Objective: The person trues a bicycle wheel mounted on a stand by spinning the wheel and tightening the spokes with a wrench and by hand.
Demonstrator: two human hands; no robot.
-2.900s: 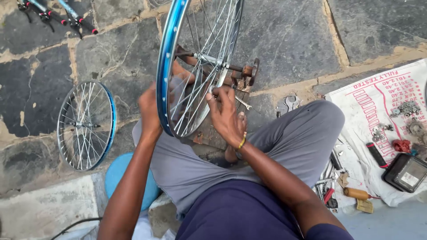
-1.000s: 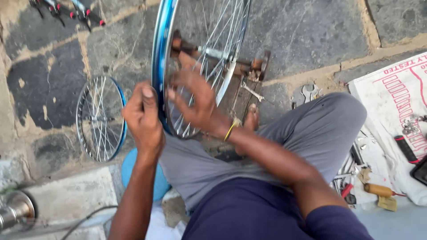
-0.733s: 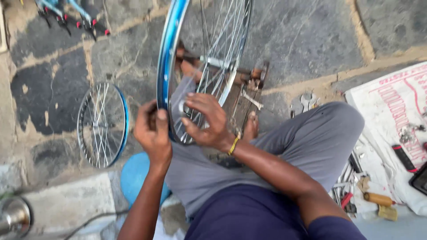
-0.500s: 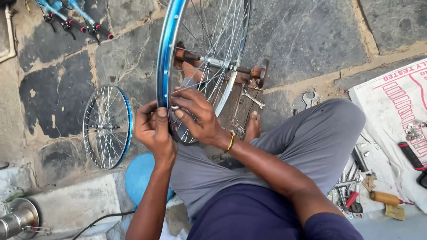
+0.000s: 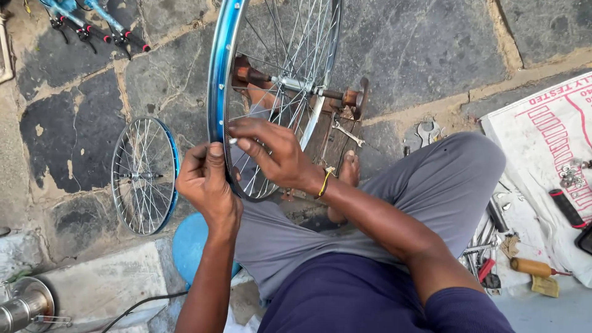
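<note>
— What are we looking at first?

— We see a bicycle wheel [image 5: 271, 92] standing upright on a rusty wooden truing stand [image 5: 336, 117] on the stone floor [image 5: 425, 55], right before the seated person's knees. Its rim is glossy blue metal, its thin steel spokes shiny, the hub axle silvery.

— And the hands?

— We find the left hand [image 5: 206, 185] curled round the outside of the rim low down, thumb pressed along the blue edge. The right hand [image 5: 274, 154] reaches in among the spokes, fingers bent narrow and pinched near the rim; we cannot tell whether they hold a small tool or a spoke.

— What lies around?

— To the left we see a smaller blue-rimmed wheel [image 5: 145, 176] flat on the dark, rough slabs, and a blue plastic stool [image 5: 191, 246] under the person. A spanner [image 5: 428, 131] lies beyond the grey-trousered knee. At the right, a white printed sack [image 5: 542, 135] carries small metal parts, a black grip [image 5: 567, 208] and a wooden-handled tool [image 5: 533, 267].

— Anything blocking our view?

— The right hand and spokes hide the rim's inner face.
</note>
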